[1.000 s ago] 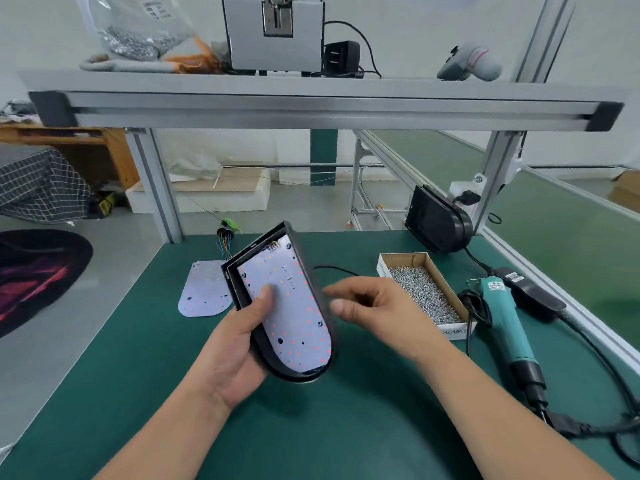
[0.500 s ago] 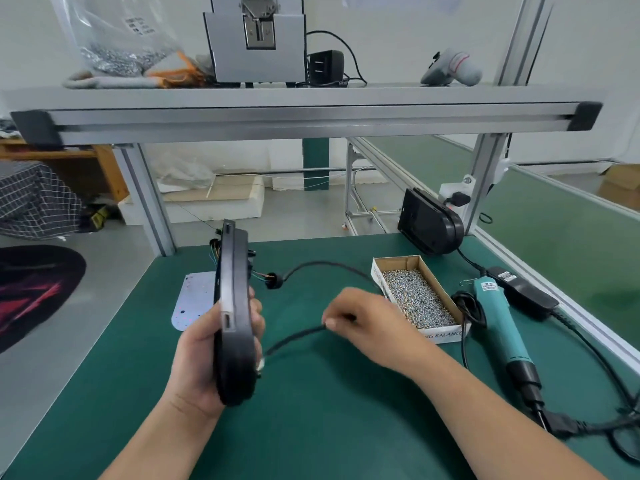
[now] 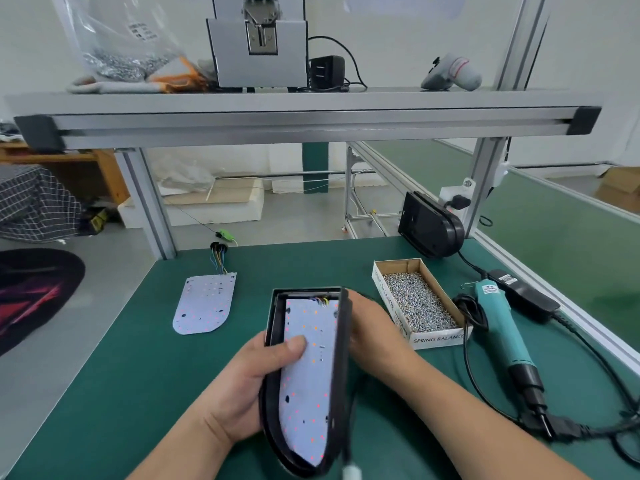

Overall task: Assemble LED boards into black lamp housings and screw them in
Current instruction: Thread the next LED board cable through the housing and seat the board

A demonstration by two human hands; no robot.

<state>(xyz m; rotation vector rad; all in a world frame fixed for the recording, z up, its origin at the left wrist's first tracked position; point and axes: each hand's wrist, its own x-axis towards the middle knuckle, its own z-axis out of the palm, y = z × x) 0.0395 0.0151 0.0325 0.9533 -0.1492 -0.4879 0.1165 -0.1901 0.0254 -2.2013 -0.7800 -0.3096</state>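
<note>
LED board (image 3: 205, 304) left, screw box (image 3: 420, 304) right

Black D-shaped plastic lamp housing (image 3: 342, 358): held tilted, open face up.
White LED board with wires (image 3: 311, 393): seated inside that housing.
Second white LED board (image 3: 204, 304): lying flat, well left.

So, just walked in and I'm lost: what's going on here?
A person holds a black lamp housing tilted above the table. The left hand grips its left side, thumb pressing the LED board seated inside; the right hand is against the far side, fingers hidden. A spare LED board, box of screws and teal screwdriver lie untouched.
</note>
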